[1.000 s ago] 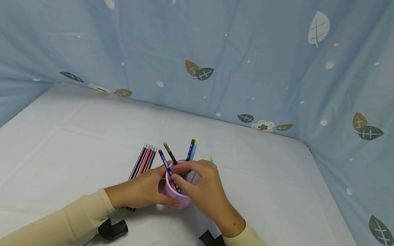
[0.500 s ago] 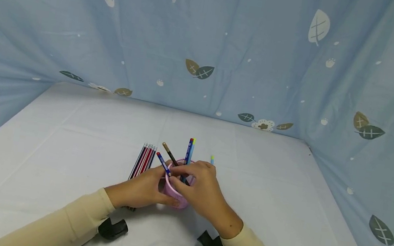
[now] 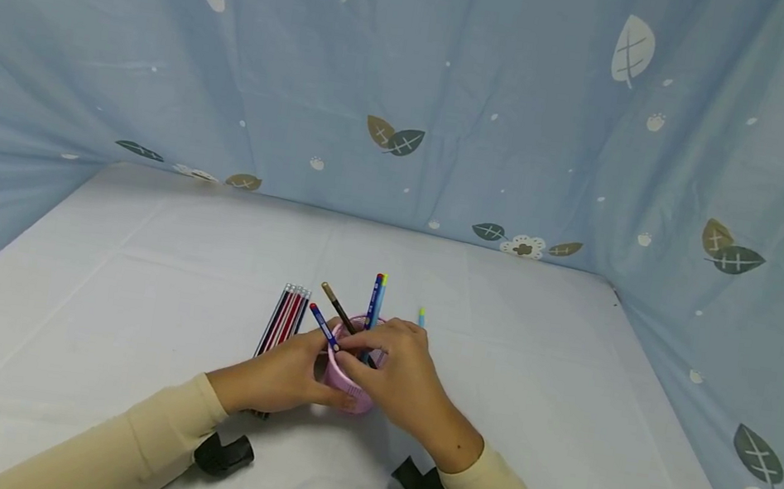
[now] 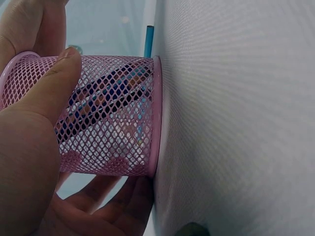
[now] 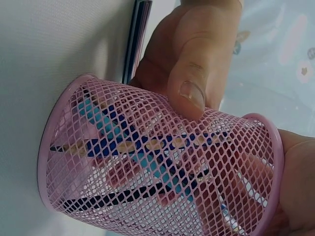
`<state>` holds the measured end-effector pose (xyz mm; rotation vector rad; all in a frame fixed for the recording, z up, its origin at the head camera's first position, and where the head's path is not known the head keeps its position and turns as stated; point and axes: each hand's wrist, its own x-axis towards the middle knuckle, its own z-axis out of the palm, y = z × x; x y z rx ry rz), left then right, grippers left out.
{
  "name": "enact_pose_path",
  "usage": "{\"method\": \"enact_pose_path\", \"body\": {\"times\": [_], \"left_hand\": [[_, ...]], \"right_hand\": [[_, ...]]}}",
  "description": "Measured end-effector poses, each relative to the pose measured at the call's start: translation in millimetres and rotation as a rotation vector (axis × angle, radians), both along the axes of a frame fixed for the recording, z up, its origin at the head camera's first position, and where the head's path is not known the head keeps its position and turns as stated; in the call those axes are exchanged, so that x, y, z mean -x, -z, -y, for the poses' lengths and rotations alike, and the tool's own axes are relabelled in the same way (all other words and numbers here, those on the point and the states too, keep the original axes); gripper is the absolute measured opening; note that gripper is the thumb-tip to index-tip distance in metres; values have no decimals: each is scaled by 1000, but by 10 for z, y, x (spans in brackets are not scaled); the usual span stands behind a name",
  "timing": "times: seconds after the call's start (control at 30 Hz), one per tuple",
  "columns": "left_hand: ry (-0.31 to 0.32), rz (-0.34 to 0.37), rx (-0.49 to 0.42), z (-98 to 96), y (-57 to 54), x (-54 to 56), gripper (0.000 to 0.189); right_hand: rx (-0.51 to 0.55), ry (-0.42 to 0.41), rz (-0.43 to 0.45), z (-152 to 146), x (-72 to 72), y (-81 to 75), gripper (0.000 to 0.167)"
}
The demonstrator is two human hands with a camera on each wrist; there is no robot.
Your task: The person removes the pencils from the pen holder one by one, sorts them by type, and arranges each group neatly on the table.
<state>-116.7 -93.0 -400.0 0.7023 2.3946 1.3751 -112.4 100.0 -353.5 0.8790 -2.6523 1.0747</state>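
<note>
A pink mesh pencil cup [image 3: 347,389] stands upright on the white cloth. My left hand [image 3: 279,375] grips it from the left, thumb [image 4: 56,88] on the near side in the left wrist view. Over the rim, my right hand [image 3: 398,375] pinches a dark-blue pencil with a red end [image 3: 324,325] that leans left in the cup. Beside it lean a dark pencil with a gold end [image 3: 338,305], another dark-blue pencil [image 3: 373,300] and a light-blue pencil [image 3: 381,297]. Through the mesh in the right wrist view, their lower parts cross each other.
Left of the cup, partly behind my left hand, lies a row of several striped pencils [image 3: 284,320]. A light-blue pencil with a yellow-green end [image 3: 422,316] lies beyond my right hand. Blue leaf-print cloth [image 3: 401,70] hangs round the table. Black straps [image 3: 223,455] sit by both wrists.
My right hand has shifted slightly down and left, and the red-ended pencil now leans on the cup's left rim. The two upright pencils have tilted a little left. My left hand stays put.
</note>
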Motion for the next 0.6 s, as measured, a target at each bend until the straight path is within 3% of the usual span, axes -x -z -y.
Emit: {"method": "enact_pose_path", "body": {"times": [0.3,0.6], "left_hand": [[3,15,-20,-7,9,4,96],[-23,-7,-3,-22,19,16,94]], "right_hand": [[34,-10,-18,-28,-9,-41,9],[168,-2,-105,-139,-35,-216,10]]}}
